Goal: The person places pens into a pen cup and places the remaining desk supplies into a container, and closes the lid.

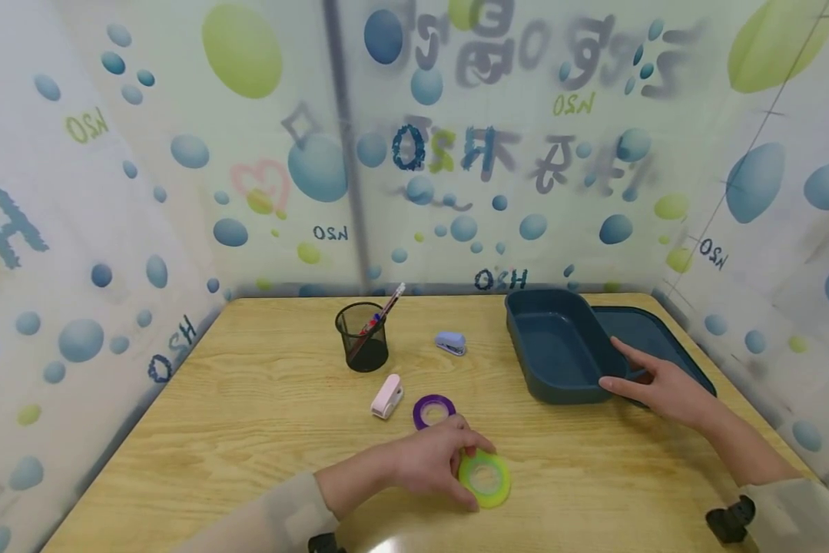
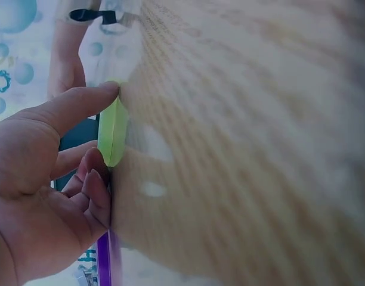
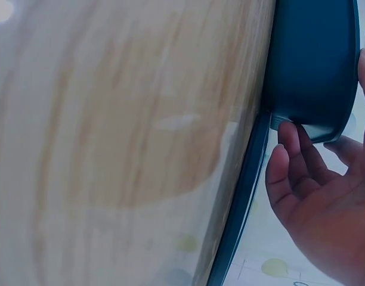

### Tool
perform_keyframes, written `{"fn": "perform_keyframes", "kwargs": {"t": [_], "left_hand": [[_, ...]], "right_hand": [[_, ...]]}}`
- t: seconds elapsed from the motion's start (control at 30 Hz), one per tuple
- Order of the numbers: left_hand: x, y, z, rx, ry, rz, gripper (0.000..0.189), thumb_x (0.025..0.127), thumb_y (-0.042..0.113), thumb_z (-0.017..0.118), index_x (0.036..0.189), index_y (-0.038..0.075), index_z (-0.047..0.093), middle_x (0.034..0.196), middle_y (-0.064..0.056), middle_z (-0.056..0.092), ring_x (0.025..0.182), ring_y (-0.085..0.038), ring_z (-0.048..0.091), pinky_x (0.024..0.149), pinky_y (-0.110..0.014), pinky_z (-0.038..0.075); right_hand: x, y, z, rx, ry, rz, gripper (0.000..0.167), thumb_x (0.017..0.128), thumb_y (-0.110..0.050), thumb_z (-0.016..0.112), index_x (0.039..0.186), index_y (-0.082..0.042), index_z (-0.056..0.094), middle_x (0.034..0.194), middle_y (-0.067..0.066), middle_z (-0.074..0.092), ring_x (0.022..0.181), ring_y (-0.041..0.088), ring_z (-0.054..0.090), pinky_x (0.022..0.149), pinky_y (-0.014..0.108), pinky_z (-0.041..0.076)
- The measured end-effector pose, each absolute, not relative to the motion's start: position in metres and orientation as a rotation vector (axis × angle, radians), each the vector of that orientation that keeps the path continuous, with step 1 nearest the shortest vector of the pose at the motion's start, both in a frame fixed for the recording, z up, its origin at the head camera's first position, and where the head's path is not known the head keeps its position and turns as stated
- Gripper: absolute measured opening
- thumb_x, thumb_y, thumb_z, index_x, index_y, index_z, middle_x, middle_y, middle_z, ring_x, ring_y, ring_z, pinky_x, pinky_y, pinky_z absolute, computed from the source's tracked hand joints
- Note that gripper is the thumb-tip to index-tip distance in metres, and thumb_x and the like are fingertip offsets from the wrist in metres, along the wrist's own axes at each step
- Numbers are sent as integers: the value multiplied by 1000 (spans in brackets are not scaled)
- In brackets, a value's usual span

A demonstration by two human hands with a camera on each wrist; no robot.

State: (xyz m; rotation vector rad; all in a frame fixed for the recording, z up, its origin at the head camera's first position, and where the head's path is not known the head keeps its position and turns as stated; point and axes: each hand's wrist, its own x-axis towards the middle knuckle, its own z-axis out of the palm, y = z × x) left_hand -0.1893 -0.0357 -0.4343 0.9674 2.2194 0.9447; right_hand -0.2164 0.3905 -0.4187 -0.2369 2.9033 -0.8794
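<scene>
My left hand (image 1: pixel 431 459) pinches a neon yellow-green roll of tape (image 1: pixel 500 484) lying flat on the table, thumb at its near edge and index finger at its far side. In the left wrist view this tape roll (image 2: pixel 113 134) is seen edge-on between thumb and fingers. Just behind the hand lies a purple tape roll (image 1: pixel 422 403). My right hand (image 1: pixel 673 388) grips the right side of a deep dark-blue box (image 1: pixel 555 342), thumb and index finger at its rim. Its other fingers curl beneath the box's side (image 3: pixel 314 65) in the right wrist view.
A flat dark-blue lid or tray (image 1: pixel 652 338) lies right of the box, partly behind it. A black mesh pen cup (image 1: pixel 366 349) with pens, a pink stapler (image 1: pixel 387 396) and a small blue stapler (image 1: pixel 450 342) stand farther back on the wooden table (image 1: pixel 248 415). Patterned curtains enclose it.
</scene>
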Motion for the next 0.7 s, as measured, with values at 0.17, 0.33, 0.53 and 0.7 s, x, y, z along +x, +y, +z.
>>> {"fn": "perform_keyframes", "kwargs": {"t": [0.17,0.33,0.53,0.7], "left_hand": [[-187,-36,-433,975,2241,929,69,85,18,97,148,18,69,111,7,49,82,3,52,75,-14,47],[-185,-37,-433,1013,2255,896,68,86,20,96,147,19,69,116,8,47,82,4,51,77,-14,48],[-184,-36,-432,1066,2256,875,67,86,22,96,147,19,68,119,11,51,82,5,55,78,-15,51],[-189,-34,-431,1121,2266,904,69,86,24,95,148,19,67,121,13,58,86,5,57,80,-15,52]], "right_hand": [[-216,389,-418,-240,2896,-899,95,107,-51,69,177,-11,17,158,45,43,103,27,65,69,36,47],[-216,389,-417,-238,2898,-897,95,107,-51,69,177,-10,18,157,45,44,107,29,66,71,37,48],[-216,389,-417,-229,2900,-878,97,107,-53,69,176,-10,18,157,46,44,111,33,68,72,38,49],[-217,390,-417,-225,2910,-858,97,106,-54,69,176,-10,18,156,44,47,117,37,68,77,38,52]]}}
